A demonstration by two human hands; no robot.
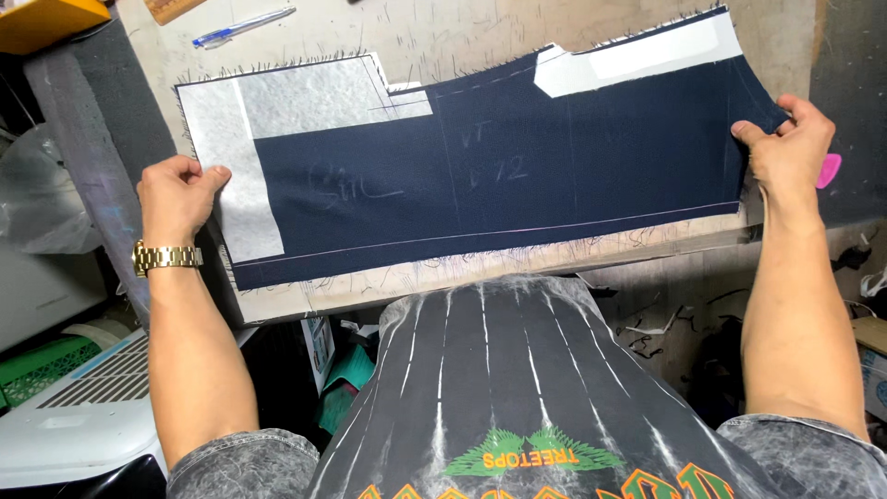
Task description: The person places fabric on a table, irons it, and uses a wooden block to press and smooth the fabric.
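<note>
Spreading a navy fabric panel [499,176] flat on the table [434,32], your left hand [176,196] pinching its left end, your right hand [790,143] gripping its right edge, blue pen [242,27] lying far left.

A navy fabric panel [480,176] with white interfacing patches lies spread on the worktop [443,37]. The left hand [176,196] pinches its left edge, the right hand [787,143] its right edge. A blue pen [242,27] lies beyond the panel.

The yellow object [42,18] and wooden ruler [171,8] are cut off by the top edge; the chalk marks [356,185] are illegible.
</note>
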